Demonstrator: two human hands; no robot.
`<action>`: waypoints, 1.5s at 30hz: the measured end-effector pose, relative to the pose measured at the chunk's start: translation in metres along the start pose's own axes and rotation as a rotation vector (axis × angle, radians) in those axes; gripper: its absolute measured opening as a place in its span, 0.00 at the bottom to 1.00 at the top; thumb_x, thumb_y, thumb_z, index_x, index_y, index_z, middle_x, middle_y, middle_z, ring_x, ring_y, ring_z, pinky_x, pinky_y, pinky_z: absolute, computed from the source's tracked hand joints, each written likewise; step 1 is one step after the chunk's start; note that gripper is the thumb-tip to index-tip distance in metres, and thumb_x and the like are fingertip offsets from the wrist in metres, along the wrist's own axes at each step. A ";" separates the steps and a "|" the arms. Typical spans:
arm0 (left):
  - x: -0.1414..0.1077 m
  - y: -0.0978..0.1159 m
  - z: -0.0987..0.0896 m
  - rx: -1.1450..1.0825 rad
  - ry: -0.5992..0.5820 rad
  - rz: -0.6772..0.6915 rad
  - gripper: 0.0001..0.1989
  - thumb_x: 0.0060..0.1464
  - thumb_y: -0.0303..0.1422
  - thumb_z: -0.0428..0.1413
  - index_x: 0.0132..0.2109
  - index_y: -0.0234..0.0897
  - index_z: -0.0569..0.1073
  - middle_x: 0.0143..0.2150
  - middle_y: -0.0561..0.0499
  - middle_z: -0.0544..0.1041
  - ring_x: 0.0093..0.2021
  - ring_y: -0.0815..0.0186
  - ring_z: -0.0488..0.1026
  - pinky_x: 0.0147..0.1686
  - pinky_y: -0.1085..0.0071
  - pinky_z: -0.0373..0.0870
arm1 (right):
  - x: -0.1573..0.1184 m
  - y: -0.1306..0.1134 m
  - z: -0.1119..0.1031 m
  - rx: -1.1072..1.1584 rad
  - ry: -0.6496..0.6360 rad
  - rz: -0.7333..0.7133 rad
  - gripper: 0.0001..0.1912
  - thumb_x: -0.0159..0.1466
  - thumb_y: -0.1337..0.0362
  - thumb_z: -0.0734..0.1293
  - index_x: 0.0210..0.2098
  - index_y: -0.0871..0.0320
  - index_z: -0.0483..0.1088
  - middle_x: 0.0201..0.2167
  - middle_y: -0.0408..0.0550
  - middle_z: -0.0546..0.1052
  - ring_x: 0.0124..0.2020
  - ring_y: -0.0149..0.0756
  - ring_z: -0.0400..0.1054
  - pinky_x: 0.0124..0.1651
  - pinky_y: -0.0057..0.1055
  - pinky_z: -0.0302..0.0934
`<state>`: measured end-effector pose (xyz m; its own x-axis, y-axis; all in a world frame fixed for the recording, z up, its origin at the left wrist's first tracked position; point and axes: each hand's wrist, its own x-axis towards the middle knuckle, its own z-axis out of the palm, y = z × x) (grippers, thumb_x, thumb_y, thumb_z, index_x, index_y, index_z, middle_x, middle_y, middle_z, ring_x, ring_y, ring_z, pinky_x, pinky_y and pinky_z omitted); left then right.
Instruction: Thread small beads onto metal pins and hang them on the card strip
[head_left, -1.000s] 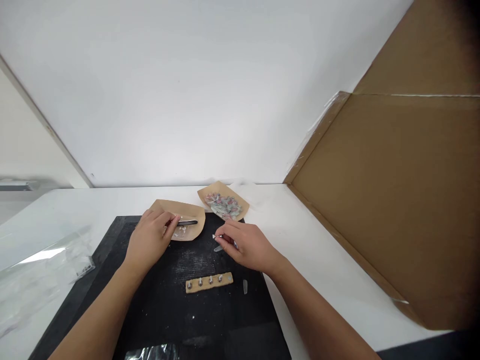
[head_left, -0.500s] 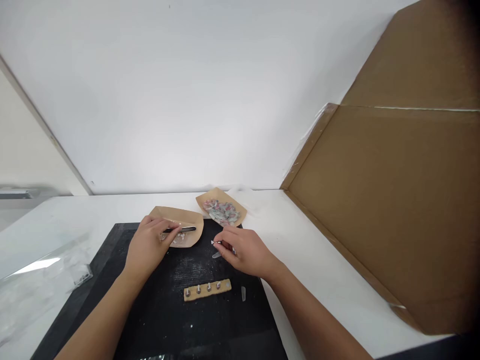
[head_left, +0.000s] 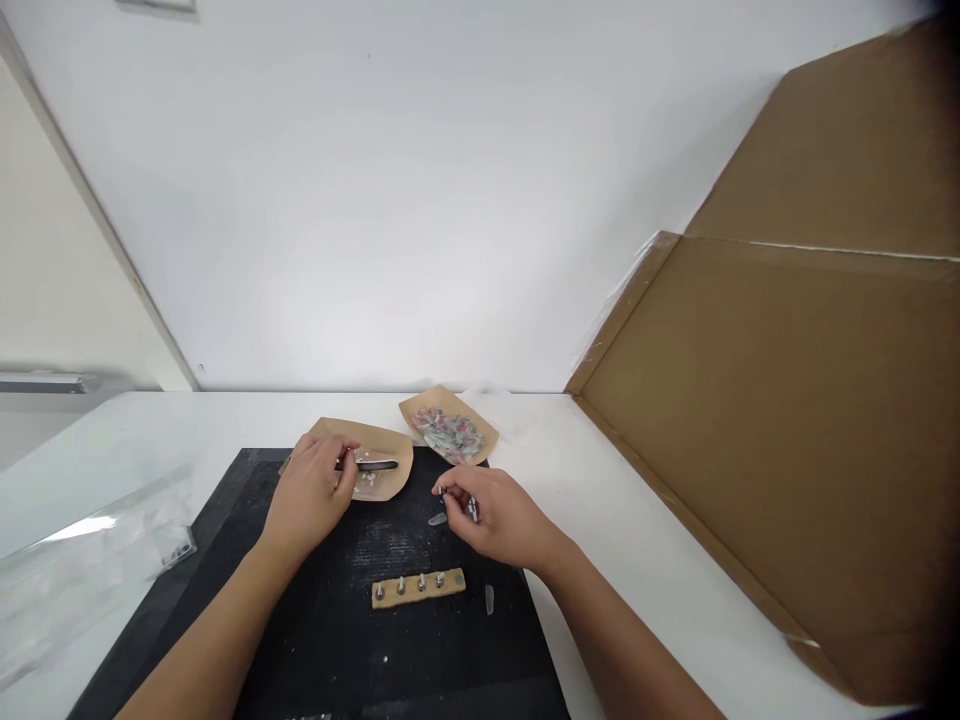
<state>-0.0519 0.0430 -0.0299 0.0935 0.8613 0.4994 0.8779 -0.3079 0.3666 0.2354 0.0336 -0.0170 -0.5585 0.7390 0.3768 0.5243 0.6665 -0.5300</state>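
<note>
My left hand is over a brown paper tray, thumb and finger pinched around a tiny white bit. Beneath those fingers, a slim black tool lies across the tray among small white pieces. My right hand is closed on a small metal piece, partly hidden by the fingers; something shiny also shows by its palm. A clear nail tip lies just left of this hand. Nearer me, a wooden strip carries several upright metal posts with white tops.
Another paper tray behind holds a heap of clear and coloured pieces. A second clear nail tip lies on the black mat. Clear plastic packaging is at left, and a large cardboard sheet stands at right.
My left fingers have lifted slightly and bent into a pinch above the black tool. The right hand has turned, and the white tip showing at its fingers is now less visible. The view has tilted slightly.
</note>
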 end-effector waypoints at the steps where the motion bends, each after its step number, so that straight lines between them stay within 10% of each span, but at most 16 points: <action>1: 0.000 0.001 0.000 -0.006 -0.001 -0.007 0.11 0.68 0.36 0.49 0.47 0.40 0.75 0.41 0.46 0.81 0.49 0.51 0.71 0.49 0.57 0.70 | 0.000 -0.001 0.000 0.008 -0.010 0.005 0.08 0.67 0.70 0.65 0.44 0.54 0.73 0.33 0.43 0.79 0.32 0.33 0.73 0.37 0.29 0.66; 32: 0.000 -0.002 0.004 -0.027 -0.023 -0.019 0.16 0.69 0.45 0.51 0.43 0.41 0.78 0.39 0.47 0.81 0.45 0.52 0.70 0.49 0.56 0.67 | 0.000 -0.001 -0.001 -0.159 -0.090 0.016 0.05 0.68 0.69 0.65 0.42 0.54 0.71 0.29 0.41 0.79 0.30 0.33 0.73 0.35 0.28 0.60; 45: 0.000 -0.008 0.003 -0.035 0.107 0.009 0.09 0.65 0.37 0.58 0.41 0.44 0.84 0.43 0.52 0.85 0.43 0.57 0.74 0.48 0.61 0.69 | 0.000 -0.005 -0.022 0.166 -0.198 0.082 0.06 0.68 0.64 0.70 0.42 0.55 0.80 0.39 0.47 0.74 0.37 0.33 0.70 0.38 0.28 0.66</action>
<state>-0.0580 0.0464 -0.0353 0.0490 0.8113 0.5826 0.8602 -0.3307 0.3882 0.2468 0.0326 0.0025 -0.6417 0.7454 0.1806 0.4696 0.5681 -0.6759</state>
